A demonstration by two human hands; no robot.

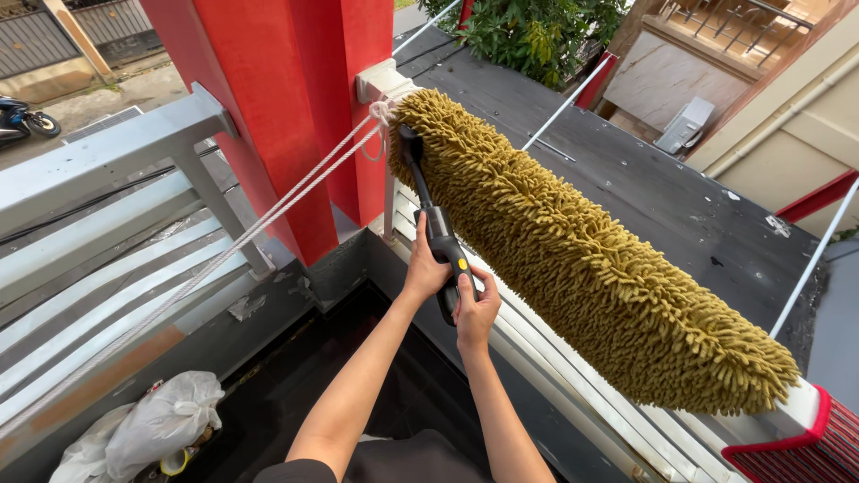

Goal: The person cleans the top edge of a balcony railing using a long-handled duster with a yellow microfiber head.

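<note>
Mop head [582,259]: olive-green shaggy microfibre pad, long and flat, draped over the white balcony railing [573,376]. Long axis runs diagonally, from upper left near the red pillar [268,107] to lower right near the red broom [805,447]. Approx. half the pad hangs on the inner side of the rail; the rest lies toward the dark grey roof [662,188] beyond.

Handle [434,224]: black, w/ a small yellow button. It meets the pad at its upper-left end and slants down and right, toward the person, at a steeper angle than the pad's own axis. The lower end sits inside the grip.

Hands: both are raised from below and clenched round the lower handle. Left hand [423,273] grasps from the left side, slightly higher. Right hand [474,313] wraps just below it, nearer the handle's end; the two hands are touching. Both lie on the inner side of the rail, left of and below the pad's mid-length. The pad's far end is well out of reach to the right.

Surroundings: white rope [268,210], two strands, tied at the rail's top corner near the pad's upper end, running down-left across the grey metal slats [98,268]. White plastic bag [152,425] on the floor at lower left, well apart from the hands.
</note>
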